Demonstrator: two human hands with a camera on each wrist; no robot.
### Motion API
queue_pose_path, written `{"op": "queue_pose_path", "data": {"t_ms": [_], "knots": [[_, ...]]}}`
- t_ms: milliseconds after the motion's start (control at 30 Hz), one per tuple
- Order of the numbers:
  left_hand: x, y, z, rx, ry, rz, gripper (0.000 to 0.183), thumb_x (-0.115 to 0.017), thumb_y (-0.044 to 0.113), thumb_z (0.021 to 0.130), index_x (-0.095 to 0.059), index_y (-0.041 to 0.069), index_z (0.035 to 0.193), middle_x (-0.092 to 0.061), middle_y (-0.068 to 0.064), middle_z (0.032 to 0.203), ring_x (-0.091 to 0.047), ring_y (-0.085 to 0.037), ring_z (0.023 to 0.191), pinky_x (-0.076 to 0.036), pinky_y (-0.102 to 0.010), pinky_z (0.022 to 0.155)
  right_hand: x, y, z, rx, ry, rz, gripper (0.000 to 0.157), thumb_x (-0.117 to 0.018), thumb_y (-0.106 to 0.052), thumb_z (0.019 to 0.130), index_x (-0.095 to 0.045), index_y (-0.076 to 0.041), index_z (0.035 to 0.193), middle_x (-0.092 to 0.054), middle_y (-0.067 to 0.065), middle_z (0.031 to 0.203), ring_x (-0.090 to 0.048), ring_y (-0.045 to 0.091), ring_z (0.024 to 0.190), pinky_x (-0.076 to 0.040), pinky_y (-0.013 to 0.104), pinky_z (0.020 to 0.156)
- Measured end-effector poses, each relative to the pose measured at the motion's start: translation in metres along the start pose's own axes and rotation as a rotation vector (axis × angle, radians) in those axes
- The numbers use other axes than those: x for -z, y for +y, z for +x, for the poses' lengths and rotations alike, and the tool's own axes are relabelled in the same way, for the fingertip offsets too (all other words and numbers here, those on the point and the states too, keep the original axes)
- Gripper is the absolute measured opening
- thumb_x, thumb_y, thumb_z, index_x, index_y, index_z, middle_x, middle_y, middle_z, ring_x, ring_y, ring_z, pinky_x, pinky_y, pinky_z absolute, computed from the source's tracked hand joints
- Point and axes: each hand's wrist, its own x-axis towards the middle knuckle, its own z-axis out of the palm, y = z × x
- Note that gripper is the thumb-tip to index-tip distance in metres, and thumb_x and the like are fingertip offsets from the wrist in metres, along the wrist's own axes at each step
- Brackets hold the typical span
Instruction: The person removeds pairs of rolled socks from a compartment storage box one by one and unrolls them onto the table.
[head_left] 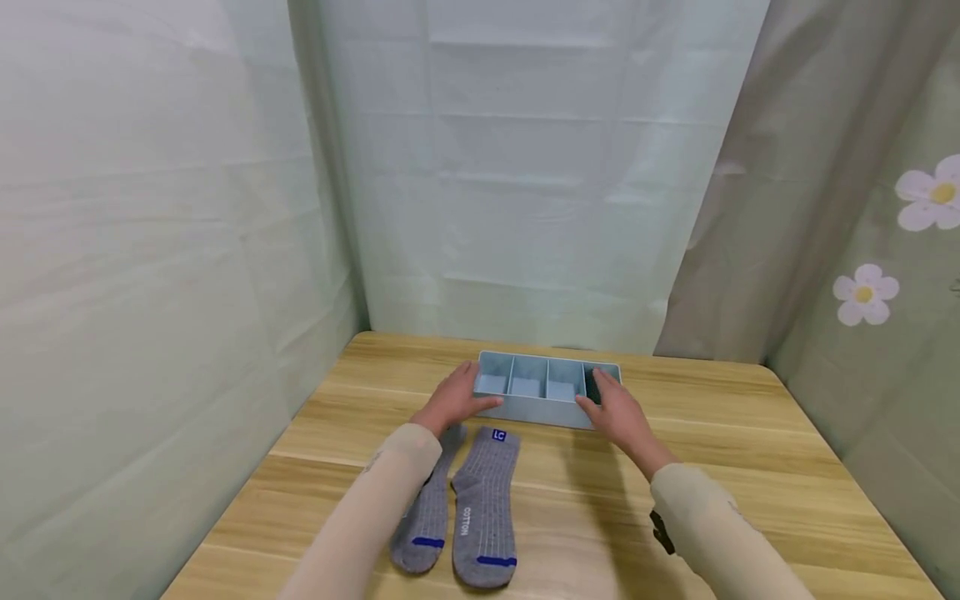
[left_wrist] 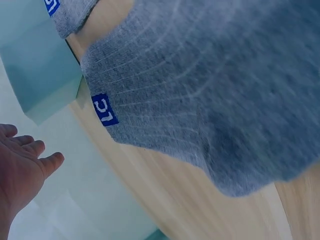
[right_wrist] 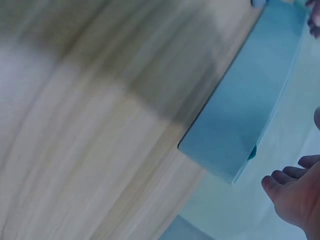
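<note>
A light blue box (head_left: 547, 410) with several compartments in a row stands near the table's back edge. By its left end is my left hand (head_left: 455, 397), fingers and thumb spread. My right hand (head_left: 621, 414) is at the right end, thumb near the front corner and fingers over the end compartment. Something dark (head_left: 592, 386) shows in that compartment, partly covered by the hand. Both wrist views show loosely extended fingers. One grey ribbed sock (head_left: 486, 508) lies flat in front of the box. A matching sock (head_left: 425, 521) lies to its left, partly hidden under my left forearm.
The wood-grain table (head_left: 720, 450) has rounded back corners. Pale cloth curtains (head_left: 517, 192) hang behind it and at both sides, the right one with white flowers (head_left: 865, 295). My right arm's shadow falls on the tabletop before the box.
</note>
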Motion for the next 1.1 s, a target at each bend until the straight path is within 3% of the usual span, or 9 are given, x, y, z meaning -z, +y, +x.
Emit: {"op": "queue_pose_path", "data": {"t_ms": [267, 533, 867, 1100], "knots": [[-0.003, 0.0, 0.003, 0.024, 0.035, -0.066, 0.093, -0.064, 0.054, 0.092, -0.022, -0.001, 0.156, -0.024, -0.021, 0.16, -0.025, -0.035, 0.146, -0.026, -0.049, 0.116, 0.005, 0.004, 0.017, -0.152, -0.002, 0.114, 0.067, -0.051, -0.029, 0.104, -0.025, 0.014, 0.149, -0.03, 0.035, 0.151, -0.03, 0.049, 0.139, -0.028, 0.06, 0.111], [-0.008, 0.003, 0.004, 0.034, 0.021, -0.135, 0.088, -0.065, 0.047, 0.094, -0.024, -0.003, 0.155, -0.03, -0.021, 0.157, -0.031, -0.035, 0.143, -0.029, -0.049, 0.114, -0.004, 0.007, 0.022, -0.26, -0.006, 0.22, 0.067, -0.047, -0.029, 0.105, -0.022, 0.013, 0.151, -0.025, 0.033, 0.154, -0.024, 0.05, 0.141, -0.025, 0.058, 0.113], [-0.01, 0.003, 0.006, 0.02, 0.038, -0.087, 0.081, -0.063, 0.042, 0.097, -0.03, -0.008, 0.151, -0.036, -0.024, 0.153, -0.037, -0.037, 0.139, -0.032, -0.048, 0.113, -0.011, 0.007, 0.025, -0.343, 0.021, 0.252, 0.063, -0.043, -0.027, 0.106, -0.025, 0.015, 0.149, -0.027, 0.035, 0.152, -0.026, 0.05, 0.14, -0.026, 0.058, 0.113], [-0.013, 0.002, 0.006, 0.004, 0.052, -0.125, 0.076, -0.064, 0.037, 0.097, -0.032, -0.007, 0.15, -0.04, -0.025, 0.15, -0.041, -0.037, 0.137, -0.034, -0.049, 0.111, -0.015, 0.004, 0.028, -0.372, 0.024, 0.22, 0.059, -0.045, -0.022, 0.105, -0.029, 0.02, 0.144, -0.032, 0.037, 0.148, -0.035, 0.05, 0.135, -0.033, 0.059, 0.108]]}}
